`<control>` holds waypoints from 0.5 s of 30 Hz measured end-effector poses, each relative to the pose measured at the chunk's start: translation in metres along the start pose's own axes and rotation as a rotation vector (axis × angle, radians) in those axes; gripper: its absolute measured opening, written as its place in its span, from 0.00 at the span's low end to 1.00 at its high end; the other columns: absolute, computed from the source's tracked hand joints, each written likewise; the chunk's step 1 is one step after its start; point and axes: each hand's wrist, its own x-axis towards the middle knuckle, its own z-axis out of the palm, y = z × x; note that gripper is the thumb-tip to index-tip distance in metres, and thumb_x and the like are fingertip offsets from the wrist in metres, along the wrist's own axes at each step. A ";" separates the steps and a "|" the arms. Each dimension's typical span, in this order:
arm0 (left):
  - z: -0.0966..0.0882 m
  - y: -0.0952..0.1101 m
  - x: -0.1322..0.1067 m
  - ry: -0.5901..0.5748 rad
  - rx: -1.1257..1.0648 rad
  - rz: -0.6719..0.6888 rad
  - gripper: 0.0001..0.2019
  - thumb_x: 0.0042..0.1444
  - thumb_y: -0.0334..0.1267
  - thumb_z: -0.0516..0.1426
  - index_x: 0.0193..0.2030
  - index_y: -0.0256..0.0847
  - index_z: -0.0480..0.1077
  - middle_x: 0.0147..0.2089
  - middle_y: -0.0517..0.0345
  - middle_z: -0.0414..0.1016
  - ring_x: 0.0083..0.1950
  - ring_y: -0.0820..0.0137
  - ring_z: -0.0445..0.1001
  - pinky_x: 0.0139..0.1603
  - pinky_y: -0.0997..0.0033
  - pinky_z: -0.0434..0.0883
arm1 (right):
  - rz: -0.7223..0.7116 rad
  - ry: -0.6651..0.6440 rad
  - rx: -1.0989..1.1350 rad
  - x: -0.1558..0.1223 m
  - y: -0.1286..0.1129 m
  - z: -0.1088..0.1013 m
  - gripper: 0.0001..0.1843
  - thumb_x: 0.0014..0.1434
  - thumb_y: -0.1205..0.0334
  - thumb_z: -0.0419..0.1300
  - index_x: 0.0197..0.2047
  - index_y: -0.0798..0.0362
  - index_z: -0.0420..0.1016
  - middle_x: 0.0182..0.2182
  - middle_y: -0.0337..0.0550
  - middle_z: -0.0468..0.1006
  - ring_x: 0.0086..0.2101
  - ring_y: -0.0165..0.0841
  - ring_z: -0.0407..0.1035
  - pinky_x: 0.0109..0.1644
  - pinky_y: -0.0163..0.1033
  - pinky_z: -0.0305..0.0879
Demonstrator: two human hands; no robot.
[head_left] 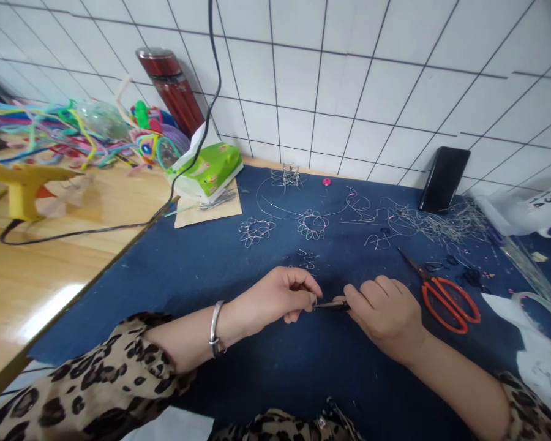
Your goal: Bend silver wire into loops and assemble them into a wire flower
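In the middle of the blue mat (pixel 165 288), my left hand (pixel 282 296) is closed in a pinch on a small piece of wire (pixel 315 301), mostly hidden by the fingertips. My right hand (pixel 386 312) is wrapped around dark pliers (pixel 331 305), whose thin jaws reach left to the wire at my left fingertips. The pliers' handles are hidden in the palm. Just beyond my hands lie short bent wire bits (pixel 307 258). Farther back are two flower-shaped wire rings, one on the left (pixel 256 231) and one on the right (pixel 313 225).
Orange-handled scissors (pixel 450 300) lie right of my right hand. A wire tangle (pixel 450 223) and a leaning phone (pixel 444 179) are behind them. At left are a tissue pack (pixel 209 169), a yellow glue gun (pixel 24 190) with its black cord, and a red thermos (pixel 172 89).
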 end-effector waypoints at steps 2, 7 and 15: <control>-0.002 0.001 0.000 -0.041 -0.088 -0.002 0.07 0.49 0.31 0.55 0.36 0.35 0.71 0.27 0.60 0.70 0.20 0.80 0.64 0.20 0.80 0.61 | 0.009 -0.007 0.003 0.000 0.001 0.000 0.07 0.55 0.59 0.58 0.37 0.52 0.72 0.21 0.38 0.63 0.27 0.30 0.53 0.31 0.40 0.45; -0.005 0.002 0.000 -0.044 -0.188 -0.021 0.08 0.51 0.37 0.58 0.35 0.34 0.70 0.29 0.58 0.71 0.23 0.79 0.67 0.20 0.81 0.62 | 0.025 -0.004 -0.001 -0.001 0.003 0.000 0.07 0.55 0.59 0.58 0.37 0.51 0.72 0.20 0.38 0.63 0.27 0.30 0.53 0.31 0.40 0.45; -0.003 0.000 0.002 0.037 -0.132 -0.025 0.07 0.49 0.36 0.60 0.33 0.35 0.69 0.28 0.56 0.74 0.28 0.74 0.73 0.22 0.80 0.62 | 0.022 -0.046 -0.001 -0.001 0.003 0.000 0.06 0.57 0.60 0.56 0.37 0.51 0.72 0.21 0.38 0.63 0.27 0.30 0.53 0.31 0.40 0.45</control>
